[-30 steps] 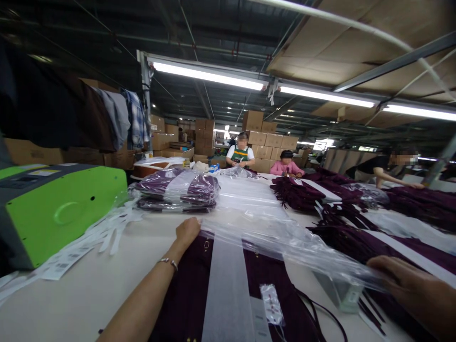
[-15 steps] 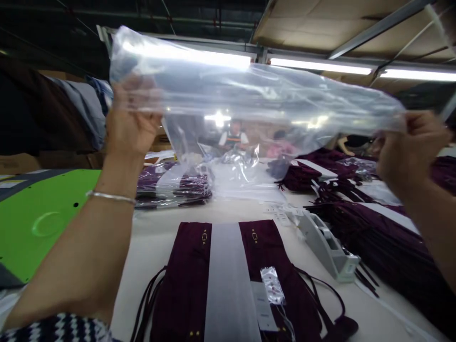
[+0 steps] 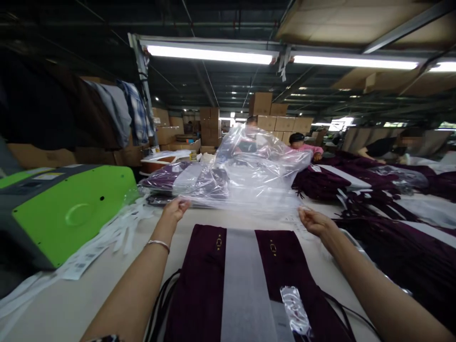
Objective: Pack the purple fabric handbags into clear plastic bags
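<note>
A clear plastic bag (image 3: 263, 166) billows over the table, its near edge stretched between my two hands. My left hand (image 3: 176, 210) pinches the left corner, and my right hand (image 3: 313, 221) pinches the right one. Just below that edge lies a folded dark maroon garment (image 3: 199, 285) with gold eyelet-like marks. Down its middle runs a whitish paper strip (image 3: 244, 285). A small clear packet (image 3: 295, 308) rests on its right part, and dark cords stick out at both sides.
Left stands a green and grey machine (image 3: 74, 213) with white label strips (image 3: 117, 228) beside it. Bagged maroon garments (image 3: 185, 180) lie behind my left hand. More maroon stacks (image 3: 399, 251) fill the right side. Co-workers (image 3: 301, 142) are at the back, near cardboard boxes (image 3: 267, 123).
Both hands have come down from head height to just above the table, drawing the bag's edge down with them. The bag now puffs up beyond the hands, and the view has tilted up.
</note>
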A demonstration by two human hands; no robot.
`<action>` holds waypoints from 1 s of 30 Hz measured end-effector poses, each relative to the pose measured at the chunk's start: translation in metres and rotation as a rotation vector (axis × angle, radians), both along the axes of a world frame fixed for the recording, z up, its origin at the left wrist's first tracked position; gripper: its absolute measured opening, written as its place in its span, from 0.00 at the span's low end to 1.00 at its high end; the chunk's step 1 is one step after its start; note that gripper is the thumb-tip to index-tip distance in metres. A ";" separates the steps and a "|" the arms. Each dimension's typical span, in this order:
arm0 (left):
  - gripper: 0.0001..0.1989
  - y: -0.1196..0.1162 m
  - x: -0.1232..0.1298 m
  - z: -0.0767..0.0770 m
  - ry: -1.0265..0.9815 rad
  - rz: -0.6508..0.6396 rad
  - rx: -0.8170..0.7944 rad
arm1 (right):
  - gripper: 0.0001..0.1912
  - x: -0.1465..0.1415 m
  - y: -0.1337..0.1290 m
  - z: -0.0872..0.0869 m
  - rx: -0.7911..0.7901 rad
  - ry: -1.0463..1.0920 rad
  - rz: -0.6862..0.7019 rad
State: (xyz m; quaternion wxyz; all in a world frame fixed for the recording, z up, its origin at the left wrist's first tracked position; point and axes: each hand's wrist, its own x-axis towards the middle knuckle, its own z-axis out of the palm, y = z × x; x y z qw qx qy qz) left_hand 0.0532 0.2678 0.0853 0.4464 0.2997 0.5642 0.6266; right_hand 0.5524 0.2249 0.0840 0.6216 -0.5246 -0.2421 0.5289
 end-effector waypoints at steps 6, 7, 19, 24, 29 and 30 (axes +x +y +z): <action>0.10 0.008 0.014 -0.043 0.161 -0.064 0.144 | 0.14 -0.009 0.013 -0.025 0.077 -0.236 -0.052; 0.10 0.007 0.016 -0.052 0.251 -0.082 0.144 | 0.15 -0.012 0.013 -0.033 0.082 -0.299 -0.052; 0.17 -0.011 0.049 -0.116 1.425 -0.200 -0.090 | 0.14 -0.035 0.033 -0.122 -0.168 -1.412 0.079; 0.22 -0.010 0.039 -0.129 1.589 -0.252 -0.184 | 0.17 -0.019 0.035 -0.148 -0.282 -1.586 0.165; 0.23 -0.006 0.038 -0.131 1.602 -0.326 -0.263 | 0.17 -0.016 0.036 -0.151 -0.289 -1.681 0.200; 0.24 -0.006 0.039 -0.130 1.586 -0.329 -0.282 | 0.17 -0.018 0.036 -0.150 -0.285 -1.688 0.203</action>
